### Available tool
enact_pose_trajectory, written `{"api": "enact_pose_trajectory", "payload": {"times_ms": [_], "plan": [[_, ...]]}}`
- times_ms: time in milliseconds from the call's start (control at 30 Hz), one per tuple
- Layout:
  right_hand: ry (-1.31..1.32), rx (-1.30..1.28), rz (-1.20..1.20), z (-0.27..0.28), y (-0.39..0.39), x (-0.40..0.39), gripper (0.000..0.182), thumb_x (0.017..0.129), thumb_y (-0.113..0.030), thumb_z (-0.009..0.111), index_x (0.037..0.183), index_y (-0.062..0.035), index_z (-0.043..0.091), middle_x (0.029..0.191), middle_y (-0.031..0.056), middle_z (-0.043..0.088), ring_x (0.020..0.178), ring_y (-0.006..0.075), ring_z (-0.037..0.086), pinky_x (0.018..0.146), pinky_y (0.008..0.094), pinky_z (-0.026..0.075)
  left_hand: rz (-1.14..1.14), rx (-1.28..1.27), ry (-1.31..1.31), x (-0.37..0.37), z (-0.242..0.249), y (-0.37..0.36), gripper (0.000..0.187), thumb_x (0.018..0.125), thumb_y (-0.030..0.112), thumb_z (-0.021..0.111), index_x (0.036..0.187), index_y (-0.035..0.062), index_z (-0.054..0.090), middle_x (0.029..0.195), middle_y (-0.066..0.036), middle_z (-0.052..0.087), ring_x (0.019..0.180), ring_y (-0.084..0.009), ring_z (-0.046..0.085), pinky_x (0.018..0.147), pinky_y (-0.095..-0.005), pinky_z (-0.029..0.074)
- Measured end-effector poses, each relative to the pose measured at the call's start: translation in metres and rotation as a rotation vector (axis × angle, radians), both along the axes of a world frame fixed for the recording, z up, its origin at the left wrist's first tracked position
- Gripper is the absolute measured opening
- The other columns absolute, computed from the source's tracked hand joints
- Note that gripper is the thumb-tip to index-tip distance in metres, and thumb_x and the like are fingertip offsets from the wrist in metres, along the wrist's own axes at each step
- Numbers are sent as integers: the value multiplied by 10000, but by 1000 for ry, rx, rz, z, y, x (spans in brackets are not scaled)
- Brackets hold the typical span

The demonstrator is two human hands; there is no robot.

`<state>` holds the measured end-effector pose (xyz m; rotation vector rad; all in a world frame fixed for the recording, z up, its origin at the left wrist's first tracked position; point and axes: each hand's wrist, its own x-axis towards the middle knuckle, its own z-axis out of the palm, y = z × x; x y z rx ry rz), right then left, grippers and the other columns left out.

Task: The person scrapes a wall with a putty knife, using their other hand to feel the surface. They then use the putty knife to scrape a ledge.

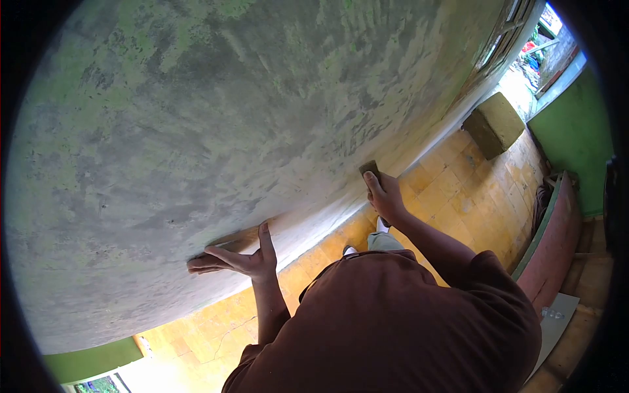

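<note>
A large grey wall (216,124) with worn green paint patches fills most of the view. My left hand (250,262) is at its lower part, fingers stretched to the left and thumb spread upward, holding nothing. Farther right, my right hand (388,198) grips a small dark brown block (369,168), its thumb pressed along the near face. The block's far end is right at the wall surface, and the fingers behind it are mostly hidden.
Yellow floor tiles (452,190) run along the wall's foot. A large brown box-shaped block (496,124) stands on them near the bright doorway at upper right. A pinkish curved panel (550,242) with a green edge is on the right, beside a green wall (580,131).
</note>
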<state>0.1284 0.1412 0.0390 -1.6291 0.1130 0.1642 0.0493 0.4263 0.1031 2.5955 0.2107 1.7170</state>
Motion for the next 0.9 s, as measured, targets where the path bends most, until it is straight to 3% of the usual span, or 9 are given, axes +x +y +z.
{"api": "enact_pose_trajectory", "payload": {"times_ms": [67,233,267,333,567,633,667,733,900], "plan": [[14,18,-18,-9,-7,-10,452,960,-390,513,683,-32,519,532,16,472,474,118,452,474,316,374,0,2,7,-1,1,1,1150,739,584,707,1501,41,38,1526,-267,-138,1397,-446,-181,1048,-666,-113],[-103,-207,18,-27,-4,2,429,955,-364,529,680,-36,516,531,6,465,476,101,435,467,298,365,7,6,7,-1,2,0,1142,739,586,705,1504,56,42,1527,-265,-140,1396,-445,-186,1046,-674,-103],[-101,-209,20,-23,-1,5,429,955,-364,529,680,-36,516,531,6,465,476,101,435,467,298,365,9,3,10,-1,0,0,1142,739,586,705,1504,56,42,1527,-265,-140,1396,-445,-186,1046,-674,-103],[-19,60,3,-2,7,6,433,951,-359,531,677,-23,527,520,20,466,477,112,446,473,313,372,5,-1,6,-1,0,1,1137,742,585,703,1504,58,44,1524,-271,-138,1396,-446,-186,1044,-678,-99],[-92,-181,34,-31,-8,-12,385,969,-345,514,708,-63,493,528,-16,439,445,76,431,421,263,334,10,10,2,0,0,2,1138,746,590,696,1501,41,45,1521,-278,-139,1397,-445,-184,1050,-668,-103],[-146,-234,23,2,1,6,440,952,-372,530,682,-24,523,521,17,455,473,104,453,470,299,376,8,7,4,-1,-1,2,1140,741,593,699,1501,45,50,1522,-278,-135,1398,-442,-181,1049,-672,-101],[-141,-236,21,2,3,4,440,952,-372,530,682,-24,523,521,17,455,473,104,453,470,299,376,6,5,9,-2,-2,1,1140,741,593,699,1501,45,50,1522,-278,-135,1398,-442,-181,1049,-672,-101],[-27,0,-3,3,5,3,452,954,-380,520,678,-22,528,525,16,459,477,109,463,477,305,379,5,11,1,0,-1,2,1140,739,594,701,1501,45,54,1523,-280,-129,1399,-442,-178,1049,-672,-100],[-42,-146,-4,-29,-15,-13,444,957,-378,520,677,-34,521,537,6,465,476,108,454,472,305,371,-2,23,-8,0,2,1,1136,741,595,698,1501,43,59,1523,-280,-126,1402,-436,-175,1053,-664,-105]]}}
